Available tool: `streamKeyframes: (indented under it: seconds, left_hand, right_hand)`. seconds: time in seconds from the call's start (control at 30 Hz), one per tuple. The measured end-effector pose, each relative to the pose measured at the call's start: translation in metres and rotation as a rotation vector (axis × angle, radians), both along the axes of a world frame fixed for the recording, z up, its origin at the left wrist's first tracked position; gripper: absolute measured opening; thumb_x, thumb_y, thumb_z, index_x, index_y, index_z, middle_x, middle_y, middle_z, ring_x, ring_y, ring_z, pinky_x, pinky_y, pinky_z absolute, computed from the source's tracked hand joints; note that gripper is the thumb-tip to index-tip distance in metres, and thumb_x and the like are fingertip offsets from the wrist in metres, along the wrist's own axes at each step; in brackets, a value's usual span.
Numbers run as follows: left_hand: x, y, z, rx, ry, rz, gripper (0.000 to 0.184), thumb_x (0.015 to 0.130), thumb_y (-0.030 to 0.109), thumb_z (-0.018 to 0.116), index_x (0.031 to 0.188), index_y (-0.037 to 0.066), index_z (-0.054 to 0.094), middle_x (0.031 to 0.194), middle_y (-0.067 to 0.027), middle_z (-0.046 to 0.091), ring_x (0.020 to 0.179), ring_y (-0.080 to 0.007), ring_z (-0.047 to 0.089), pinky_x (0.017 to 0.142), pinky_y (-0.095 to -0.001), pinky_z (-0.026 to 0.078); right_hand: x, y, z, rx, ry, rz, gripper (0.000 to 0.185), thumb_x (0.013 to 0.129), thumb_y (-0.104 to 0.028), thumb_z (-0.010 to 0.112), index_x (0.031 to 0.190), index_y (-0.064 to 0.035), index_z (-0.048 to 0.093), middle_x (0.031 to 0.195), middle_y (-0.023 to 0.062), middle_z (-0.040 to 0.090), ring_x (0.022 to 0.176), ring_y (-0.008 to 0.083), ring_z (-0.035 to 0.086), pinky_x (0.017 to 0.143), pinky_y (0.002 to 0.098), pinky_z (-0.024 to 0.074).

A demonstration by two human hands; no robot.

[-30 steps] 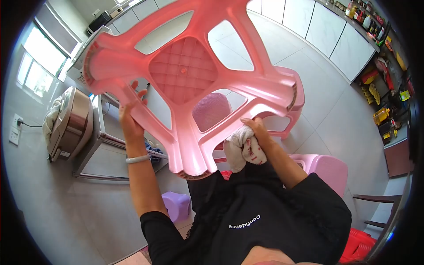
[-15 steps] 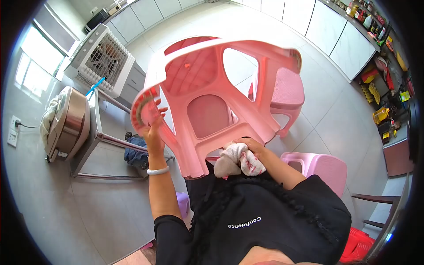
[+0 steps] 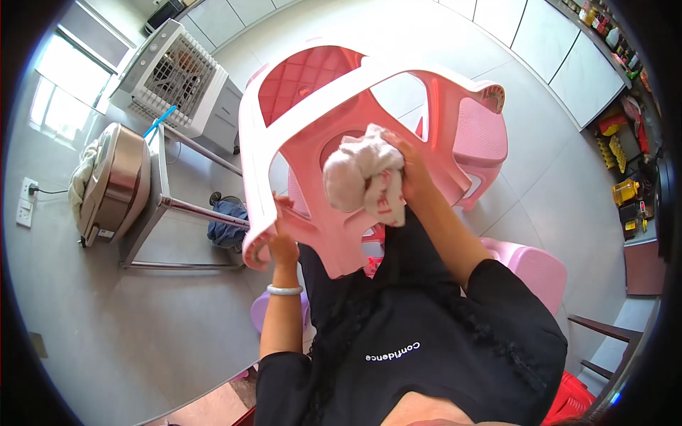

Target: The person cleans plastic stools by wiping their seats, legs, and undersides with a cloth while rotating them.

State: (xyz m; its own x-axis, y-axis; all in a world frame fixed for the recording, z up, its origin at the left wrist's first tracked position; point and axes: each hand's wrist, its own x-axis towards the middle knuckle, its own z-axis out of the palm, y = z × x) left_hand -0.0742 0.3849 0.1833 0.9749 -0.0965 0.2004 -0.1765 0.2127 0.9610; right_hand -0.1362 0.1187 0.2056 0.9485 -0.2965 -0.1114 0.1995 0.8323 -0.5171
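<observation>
A pink plastic chair (image 3: 341,245) with a looped frame is held tilted in front of my body. On the left, my left hand (image 3: 283,245) is wrapped round the lower end of its frame; a light bangle circles that wrist. My right hand (image 3: 414,167) grips a bunched white cloth (image 3: 362,177) with red markings. The cloth is over the middle of the chair and covers part of it; whether it touches the surface I cannot tell.
Behind the chair stands a pink stool (image 3: 479,135), with another pink stool (image 3: 533,273) to my right. A purple stool (image 3: 266,310) is by my left forearm. Further left are a metal-framed table (image 3: 192,211), a rice cooker (image 3: 114,184) and an air cooler (image 3: 153,64).
My right hand has lifted the cloth up and away from my body, over the chair's middle. The chair has turned and tilted, and my left hand sits lower and further right.
</observation>
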Motion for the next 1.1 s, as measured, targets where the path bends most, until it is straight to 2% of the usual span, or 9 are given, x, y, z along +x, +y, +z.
streamKeyframes:
  seconds: [0.23,0.33,0.37,0.4,0.47,0.57,0.9,1.03,1.1]
  left_hand:
    - [-0.016,0.006,-0.042,0.093,-0.048,0.012,0.025,0.099,0.017,0.044,0.114,-0.001,0.052,0.094,-0.0112,0.061,0.089,-0.0201,0.060,0.085,-0.0348,0.048]
    - [-0.022,0.006,-0.036,0.263,-0.121,0.006,0.023,0.098,0.020,0.045,0.107,0.000,0.052,0.090,-0.0107,0.060,0.085,-0.0200,0.058,0.082,-0.0349,0.048]
    - [-0.023,0.009,-0.040,0.330,-0.154,0.009,0.023,0.098,0.022,0.045,0.103,0.000,0.052,0.088,-0.0105,0.059,0.083,-0.0202,0.057,0.081,-0.0346,0.047]
    - [-0.024,0.006,-0.038,0.287,-0.143,0.020,0.023,0.098,0.021,0.045,0.103,0.000,0.052,0.087,-0.0105,0.059,0.083,-0.0204,0.057,0.081,-0.0347,0.047]
    - [-0.027,-0.005,-0.030,0.201,-0.128,0.033,0.023,0.098,0.021,0.045,0.104,0.000,0.052,0.086,-0.0107,0.059,0.083,-0.0207,0.057,0.081,-0.0348,0.048]
    - [-0.023,-0.001,-0.042,0.114,-0.062,0.031,0.021,0.098,0.019,0.043,0.103,0.000,0.052,0.085,-0.0107,0.059,0.086,-0.0213,0.057,0.086,-0.0360,0.046]
    - [-0.027,0.020,-0.073,0.466,-0.094,0.104,0.027,0.102,0.018,0.032,0.106,-0.001,0.051,0.096,-0.0120,0.058,0.095,-0.0229,0.055,0.095,-0.0377,0.043]
    - [-0.023,0.023,-0.079,0.359,-0.086,0.052,0.028,0.102,0.019,0.031,0.106,-0.001,0.050,0.096,-0.0122,0.057,0.095,-0.0227,0.055,0.095,-0.0379,0.043]
    - [-0.020,0.017,-0.079,0.274,-0.091,0.011,0.028,0.102,0.019,0.031,0.106,-0.001,0.050,0.097,-0.0122,0.057,0.095,-0.0226,0.055,0.095,-0.0381,0.043]
  right_hand:
    - [0.123,0.021,-0.061,-0.445,-0.034,-0.195,0.025,0.090,-0.011,0.062,0.114,-0.0023,0.061,0.106,0.0056,0.061,0.095,0.0114,0.059,0.082,0.0261,0.0505]
    - [0.151,0.039,-0.050,-0.825,-0.295,-0.294,0.024,0.086,-0.012,0.065,0.108,-0.0040,0.065,0.108,0.0059,0.062,0.098,0.0145,0.060,0.085,0.0286,0.0497]
    - [0.166,0.040,-0.042,-1.109,-0.163,-0.418,0.027,0.085,-0.016,0.066,0.109,-0.0044,0.064,0.109,0.0095,0.062,0.101,0.0189,0.061,0.086,0.0301,0.0491]
    - [0.167,0.046,-0.033,-1.210,-0.088,-0.290,0.031,0.086,-0.024,0.064,0.110,-0.0056,0.064,0.109,0.0128,0.062,0.100,0.0257,0.061,0.086,0.0312,0.0492]
    - [0.205,0.049,-0.090,-1.631,0.128,-0.129,0.041,0.088,-0.029,0.063,0.124,-0.0084,0.059,0.132,0.0129,0.054,0.115,0.0340,0.057,0.096,0.0378,0.0472]
    - [0.210,0.060,-0.092,-1.867,0.204,0.130,0.042,0.085,-0.030,0.064,0.123,-0.0143,0.060,0.138,0.0110,0.050,0.116,0.0391,0.054,0.097,0.0444,0.0468]
    - [0.165,0.074,-0.122,-1.739,-0.064,-0.187,0.036,0.077,-0.028,0.067,0.109,-0.0122,0.064,0.118,0.0155,0.057,0.111,0.0380,0.056,0.091,0.0500,0.0445]
    - [0.080,0.095,-0.156,-1.820,-0.169,0.085,0.035,0.073,-0.027,0.069,0.104,-0.0105,0.065,0.109,0.0176,0.060,0.109,0.0373,0.057,0.089,0.0520,0.0434]
    - [0.032,0.102,-0.179,-2.012,-0.226,0.305,0.037,0.070,-0.024,0.069,0.104,-0.0089,0.065,0.118,0.0160,0.056,0.120,0.0357,0.051,0.097,0.0518,0.0371]
